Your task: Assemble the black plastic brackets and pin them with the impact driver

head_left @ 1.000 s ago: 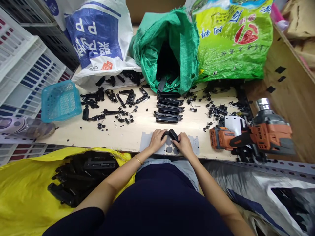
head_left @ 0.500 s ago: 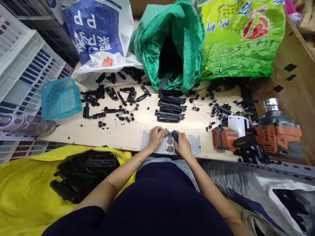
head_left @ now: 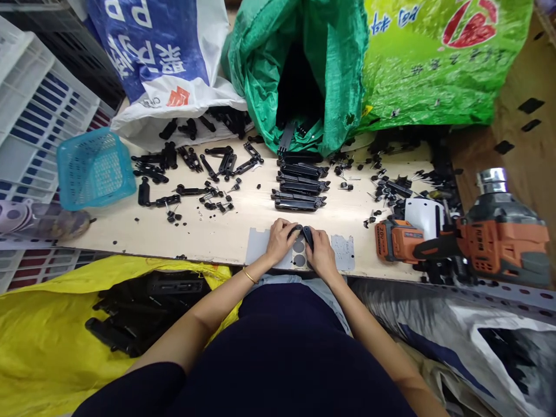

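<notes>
My left hand (head_left: 280,240) and my right hand (head_left: 321,253) meet at the near edge of the table over a grey metal plate (head_left: 343,252) with round holes. Between the fingertips of both hands sits a small black plastic part (head_left: 306,234), gripped from both sides. Just beyond my hands lies a stack of long black plastic pieces (head_left: 299,185), apart from both hands.
An orange cordless drill (head_left: 469,240) lies at the right. Loose black parts (head_left: 191,174) are scattered left and right. A teal basket (head_left: 93,168) stands at the left. Three sacks line the back: white-blue (head_left: 165,58), green (head_left: 299,75), lime (head_left: 434,63). A yellow sack (head_left: 52,336) holds black parts below.
My hands stay together on the small black part over the plate; the right hand's grip turned it slightly. The view has shifted a little toward the table.
</notes>
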`<state>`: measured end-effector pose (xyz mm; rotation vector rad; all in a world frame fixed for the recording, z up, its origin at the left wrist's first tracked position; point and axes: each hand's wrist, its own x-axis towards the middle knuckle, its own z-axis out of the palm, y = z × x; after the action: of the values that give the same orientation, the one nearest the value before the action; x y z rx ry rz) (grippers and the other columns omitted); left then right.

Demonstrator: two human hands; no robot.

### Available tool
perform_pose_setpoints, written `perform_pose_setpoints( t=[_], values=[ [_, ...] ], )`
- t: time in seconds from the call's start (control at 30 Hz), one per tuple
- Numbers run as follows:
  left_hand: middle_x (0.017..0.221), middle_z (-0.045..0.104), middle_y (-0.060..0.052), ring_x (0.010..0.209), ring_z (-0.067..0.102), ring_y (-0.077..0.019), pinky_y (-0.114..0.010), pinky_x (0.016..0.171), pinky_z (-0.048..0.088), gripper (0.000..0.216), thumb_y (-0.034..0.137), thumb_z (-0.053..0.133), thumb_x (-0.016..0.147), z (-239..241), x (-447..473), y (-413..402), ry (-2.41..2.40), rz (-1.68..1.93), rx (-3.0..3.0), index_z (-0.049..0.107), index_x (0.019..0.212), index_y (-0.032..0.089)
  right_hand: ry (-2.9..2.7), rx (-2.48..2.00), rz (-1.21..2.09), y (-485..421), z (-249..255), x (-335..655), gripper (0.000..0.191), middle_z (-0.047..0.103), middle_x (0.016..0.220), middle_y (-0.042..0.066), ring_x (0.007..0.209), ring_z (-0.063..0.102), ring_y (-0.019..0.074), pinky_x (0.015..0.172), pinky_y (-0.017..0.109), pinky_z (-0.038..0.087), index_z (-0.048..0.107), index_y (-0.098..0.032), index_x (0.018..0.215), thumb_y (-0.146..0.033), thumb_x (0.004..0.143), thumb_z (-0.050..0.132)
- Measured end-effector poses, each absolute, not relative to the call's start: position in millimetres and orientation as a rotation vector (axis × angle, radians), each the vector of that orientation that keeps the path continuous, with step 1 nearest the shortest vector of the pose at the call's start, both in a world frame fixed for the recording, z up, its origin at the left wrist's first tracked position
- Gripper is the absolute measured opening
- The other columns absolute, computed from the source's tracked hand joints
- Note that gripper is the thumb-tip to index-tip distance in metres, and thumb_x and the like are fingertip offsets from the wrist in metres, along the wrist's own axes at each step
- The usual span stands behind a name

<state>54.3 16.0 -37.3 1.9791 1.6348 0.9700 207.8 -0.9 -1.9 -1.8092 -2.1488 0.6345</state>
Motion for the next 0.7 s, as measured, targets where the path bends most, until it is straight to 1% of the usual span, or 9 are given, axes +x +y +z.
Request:
perform_pose_setpoints(
  t=[0.17,0.27,0.4,0.57,0.7],
  values=[
    [0.09,0.055,-0.005,0.088,0.052,-0.0188,-0.034,0.082,0.045,0.027,0.027,0.057,0.088,-41.2,51.7,16.1,1.634,0.908,2.01,0.06,0.114,0.019,-2.086,-1.776,0.711,-0.4,-2.3,207.5,0.05,0.051,0.111,0.013,0.104,0.052,0.0268,0.088,0.041,0.048,0.044,-0.017,0.132,-0.018,0.082,0.044],
    [0.086,0.055,-0.004,0.086,0.052,-0.0183,-0.034,0.08,0.044,0.022,0.025,0.055,0.089,-41.6,51.2,15.0,1.635,0.925,2.024,0.06,0.11,0.018,-2.042,-1.791,0.761,0.4,-0.3,207.2,0.051,0.051,0.11,0.013,0.105,0.051,0.0261,0.091,0.04,0.047,0.044,-0.017,0.133,-0.018,0.082,0.044],
    [0.083,0.052,-0.004,0.083,0.05,-0.0185,-0.034,0.078,0.045,0.021,0.025,0.051,0.091,-42.3,52.8,14.9,1.636,0.922,2.066,0.061,0.109,0.019,-2.024,-1.788,0.801,2.2,0.5,206.3,0.053,0.05,0.111,0.012,0.106,0.051,0.0263,0.09,0.041,0.046,0.043,-0.019,0.134,-0.018,0.081,0.045],
    [0.081,0.049,-0.004,0.082,0.048,-0.0186,-0.032,0.077,0.045,0.023,0.024,0.048,0.092,-40.7,52.6,14.7,1.591,0.878,2.146,0.06,0.111,0.017,-2.02,-1.747,0.828,3.8,-2.0,207.9,0.053,0.05,0.112,0.012,0.108,0.05,0.0247,0.093,0.038,0.045,0.043,-0.018,0.134,-0.017,0.081,0.045],
    [0.081,0.049,-0.004,0.081,0.047,-0.0184,-0.032,0.077,0.045,0.022,0.023,0.046,0.093,-38.7,48.6,17.3,1.556,0.845,2.213,0.059,0.11,0.016,-1.994,-1.706,0.846,4.9,-3.3,210.2,0.051,0.051,0.109,0.011,0.106,0.051,0.0231,0.095,0.036,0.044,0.046,-0.016,0.132,-0.019,0.081,0.045]
  ],
)
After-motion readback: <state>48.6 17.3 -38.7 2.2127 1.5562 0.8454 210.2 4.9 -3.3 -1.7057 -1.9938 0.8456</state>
